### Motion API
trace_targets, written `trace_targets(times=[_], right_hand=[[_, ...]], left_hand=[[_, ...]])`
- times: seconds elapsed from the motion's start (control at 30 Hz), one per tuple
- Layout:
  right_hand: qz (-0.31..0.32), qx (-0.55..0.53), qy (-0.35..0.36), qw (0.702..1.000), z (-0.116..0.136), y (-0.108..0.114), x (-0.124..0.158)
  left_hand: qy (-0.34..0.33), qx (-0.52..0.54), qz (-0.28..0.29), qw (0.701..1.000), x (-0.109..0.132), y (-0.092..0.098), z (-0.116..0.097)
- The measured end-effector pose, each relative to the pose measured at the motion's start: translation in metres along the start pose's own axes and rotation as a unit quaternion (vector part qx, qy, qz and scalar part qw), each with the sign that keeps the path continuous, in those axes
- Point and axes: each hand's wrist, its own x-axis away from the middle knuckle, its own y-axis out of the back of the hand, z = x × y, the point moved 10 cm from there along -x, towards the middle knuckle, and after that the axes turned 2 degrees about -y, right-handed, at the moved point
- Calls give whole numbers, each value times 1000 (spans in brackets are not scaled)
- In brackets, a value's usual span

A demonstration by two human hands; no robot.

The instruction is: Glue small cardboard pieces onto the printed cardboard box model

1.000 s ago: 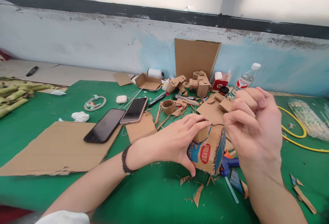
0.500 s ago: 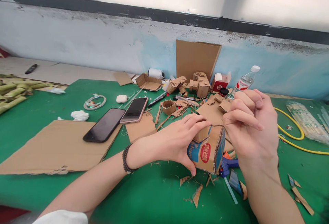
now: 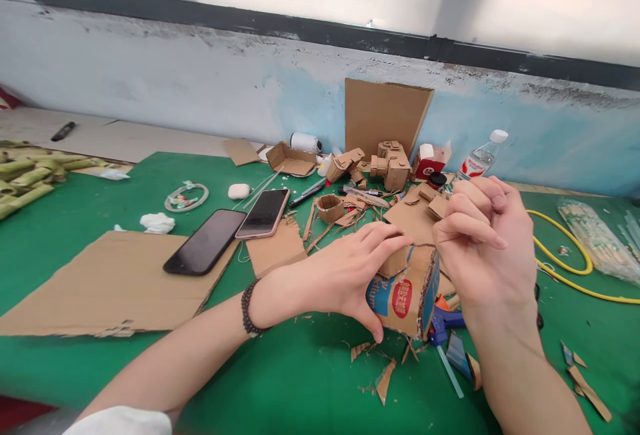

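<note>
My left hand (image 3: 345, 278) grips a small cardboard box (image 3: 423, 275) from its left side, fingers over the top and thumb low on the near face. The box has blue printing and a red oval with white characters, and its cut edges show corrugation. At the box's upper right edge, my right hand (image 3: 487, 242) is closed with curled fingers. What its fingertips hold, if anything, is hidden. Below that hand a blue glue gun (image 3: 443, 323) with a clear glue stick lies by the box. Cardboard scraps (image 3: 385, 382) are scattered on the green table in front.
Two phones (image 3: 205, 242) lie by a large cardboard sheet (image 3: 100, 282) on the left. Behind are a cardboard camera model (image 3: 393, 165), a cardboard ring (image 3: 330, 208) and a water bottle (image 3: 477, 158). A yellow cable (image 3: 575, 238) and bagged sticks (image 3: 597, 235) lie right.
Very little differs. The view has shifted slightly, and my right hand has turned a touch and moved slightly left. My left hand keeps its hold on the box.
</note>
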Motion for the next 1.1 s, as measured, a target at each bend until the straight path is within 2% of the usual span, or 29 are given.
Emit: trace_targets(times=[0.13, 0.27, 0.37, 0.43, 0.5, 0.57, 0.87, 1.1], right_hand=[[-11, 47, 22, 999, 2, -2, -1], [-36, 178, 72, 981, 2, -3, -11], [-31, 355, 67, 932, -11, -3, -22], [-4, 465, 24, 885, -28, 0, -27], [18, 529, -14, 849, -41, 5, -29], [24, 549, -25, 835, -46, 9, -28], [35, 570, -20, 820, -52, -1, -22], [51, 636, 39, 769, -52, -11, -15]], left_hand=[[5, 7, -4, 1000, 0, 0, 1], [7, 5, -3, 1000, -1, 0, 0], [10, -11, 1, 1000, -2, -1, -1], [7, -29, 5, 1000, -2, -1, -4], [3, -42, 6, 999, -3, -1, -5], [5, -44, 7, 999, -3, -1, -4], [-5, -59, 14, 998, -5, -3, -4], [-17, -46, -2, 999, -3, -3, 2]])
